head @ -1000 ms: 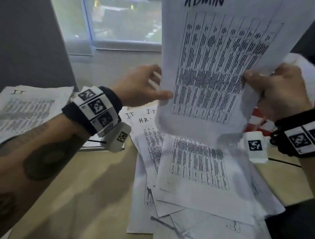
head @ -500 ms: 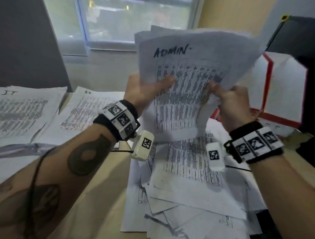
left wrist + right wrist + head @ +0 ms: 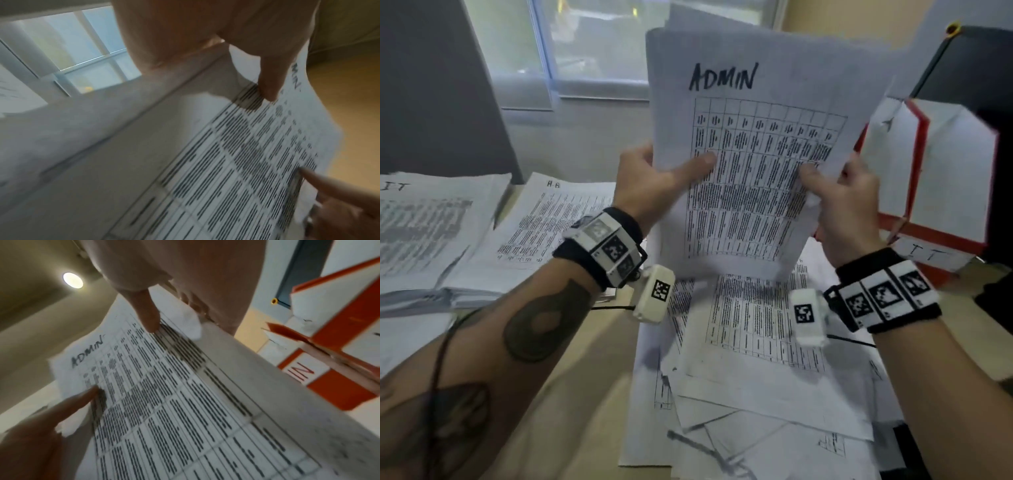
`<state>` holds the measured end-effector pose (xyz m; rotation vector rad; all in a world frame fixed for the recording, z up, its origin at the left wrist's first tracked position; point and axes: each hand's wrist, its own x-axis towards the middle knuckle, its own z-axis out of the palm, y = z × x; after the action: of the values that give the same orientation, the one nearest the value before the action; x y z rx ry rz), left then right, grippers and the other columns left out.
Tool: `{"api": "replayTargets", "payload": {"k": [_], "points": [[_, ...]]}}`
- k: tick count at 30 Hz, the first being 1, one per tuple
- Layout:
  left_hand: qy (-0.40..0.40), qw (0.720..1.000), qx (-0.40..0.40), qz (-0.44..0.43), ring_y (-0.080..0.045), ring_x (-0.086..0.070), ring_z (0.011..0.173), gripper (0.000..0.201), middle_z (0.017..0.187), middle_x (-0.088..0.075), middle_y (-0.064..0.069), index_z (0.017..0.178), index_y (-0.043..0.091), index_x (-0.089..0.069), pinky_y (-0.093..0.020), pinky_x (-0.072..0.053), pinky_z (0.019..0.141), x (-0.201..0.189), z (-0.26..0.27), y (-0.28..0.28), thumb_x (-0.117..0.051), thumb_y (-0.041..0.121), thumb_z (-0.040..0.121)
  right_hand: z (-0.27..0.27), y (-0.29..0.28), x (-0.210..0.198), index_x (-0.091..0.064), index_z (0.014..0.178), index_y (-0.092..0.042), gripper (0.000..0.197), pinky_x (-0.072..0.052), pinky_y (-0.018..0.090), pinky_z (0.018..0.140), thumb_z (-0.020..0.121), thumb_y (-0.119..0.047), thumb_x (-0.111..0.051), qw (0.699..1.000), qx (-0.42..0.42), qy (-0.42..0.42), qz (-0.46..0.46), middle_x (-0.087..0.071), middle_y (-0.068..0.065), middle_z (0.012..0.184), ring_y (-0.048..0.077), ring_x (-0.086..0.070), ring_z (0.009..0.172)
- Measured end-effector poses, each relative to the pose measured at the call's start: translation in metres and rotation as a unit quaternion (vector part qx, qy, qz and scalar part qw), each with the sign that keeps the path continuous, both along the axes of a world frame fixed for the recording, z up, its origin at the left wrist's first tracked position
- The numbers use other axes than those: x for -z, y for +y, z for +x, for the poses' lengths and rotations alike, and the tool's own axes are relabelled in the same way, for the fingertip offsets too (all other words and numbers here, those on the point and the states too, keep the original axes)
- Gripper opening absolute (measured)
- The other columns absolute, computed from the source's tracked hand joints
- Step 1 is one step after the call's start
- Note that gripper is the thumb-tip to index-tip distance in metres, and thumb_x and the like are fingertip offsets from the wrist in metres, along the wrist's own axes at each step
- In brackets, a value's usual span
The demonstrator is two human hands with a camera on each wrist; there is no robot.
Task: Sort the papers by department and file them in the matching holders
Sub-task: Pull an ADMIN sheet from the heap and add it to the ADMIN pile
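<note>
I hold a bundle of sheets headed ADMIN upright in front of me, above the desk. My left hand pinches its left edge, thumb lying on the printed table. My right hand grips the right edge, thumb on the front. In the wrist views the ADMIN sheets fill the frame, with my left hand and right hand at the top. Loose unsorted papers lie heaped below. Red and white holders stand at the right, one labelled IT.
An IT pile and another sorted pile lie on the desk at the left. Bare wooden desk shows between my forearms. In the right wrist view a red holder bears a label ending in IN. A window is behind.
My left hand has come from behind the sheet to pinch the bundle's left edge. Both hands have lowered and squared the ADMIN sheets, so the heading now shows in full.
</note>
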<state>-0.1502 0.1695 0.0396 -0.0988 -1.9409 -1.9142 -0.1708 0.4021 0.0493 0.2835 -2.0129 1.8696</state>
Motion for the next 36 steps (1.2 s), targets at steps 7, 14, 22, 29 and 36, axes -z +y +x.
{"api": "replayTargets", "payload": {"k": [7,14,22,29,36], "points": [[0.074,0.996,-0.028,0.032,-0.016,-0.078,0.084,0.028,0.097,-0.08,-0.003,0.107,0.008,-0.076,-0.029,-0.063,0.074,-0.036,-0.005,0.014,-0.087,0.019,0.084,-0.002,-0.014,-0.034,-0.063,0.129,-0.011,0.03,-0.057,0.034,0.102,0.099,-0.012,-0.063,0.998,0.015,0.065,-0.014,-0.073,0.003,0.123,0.012,-0.07,0.112],[-0.019,0.999,0.01,0.027,-0.013,-0.077,0.084,0.021,0.094,-0.079,-0.001,0.1,0.015,-0.075,-0.024,-0.06,0.074,0.002,-0.01,0.005,-0.087,0.02,0.083,-0.013,-0.012,0.005,-0.063,0.117,0.004,0.048,-0.051,0.056,0.107,0.086,-0.029,-0.08,1.0,-0.019,-0.018,-0.015,-0.072,0.005,0.112,0.021,-0.069,0.109],[-0.004,0.998,0.006,0.061,-0.015,-0.077,0.091,0.039,0.105,-0.079,-0.003,0.116,0.009,-0.071,-0.028,-0.061,0.08,-0.008,-0.019,-0.009,-0.087,0.022,0.082,-0.018,-0.012,-0.009,-0.063,0.121,-0.007,0.039,-0.051,0.053,0.109,0.086,-0.02,-0.075,0.999,-0.018,-0.017,-0.046,-0.071,0.004,0.123,0.023,-0.066,0.12],[-0.037,0.999,-0.012,0.027,-0.025,-0.069,0.073,0.022,0.086,-0.074,-0.011,0.091,0.012,-0.071,-0.043,-0.063,0.077,0.018,-0.019,0.008,-0.076,0.033,0.093,-0.014,-0.029,0.018,-0.067,0.128,-0.031,0.038,-0.039,0.054,0.116,0.09,-0.035,-0.072,0.996,0.01,-0.08,-0.029,-0.068,-0.009,0.129,0.02,-0.059,0.125],[-0.063,0.998,-0.02,0.011,-0.02,-0.077,0.089,0.031,0.099,-0.078,-0.005,0.102,0.012,-0.073,-0.037,-0.064,0.083,0.015,-0.026,-0.005,-0.087,0.031,0.081,-0.025,-0.015,0.014,-0.061,0.089,-0.024,0.016,-0.053,0.046,0.093,0.095,-0.012,-0.068,0.997,0.009,-0.061,-0.036,-0.067,-0.005,0.1,0.019,-0.066,0.098]]}}
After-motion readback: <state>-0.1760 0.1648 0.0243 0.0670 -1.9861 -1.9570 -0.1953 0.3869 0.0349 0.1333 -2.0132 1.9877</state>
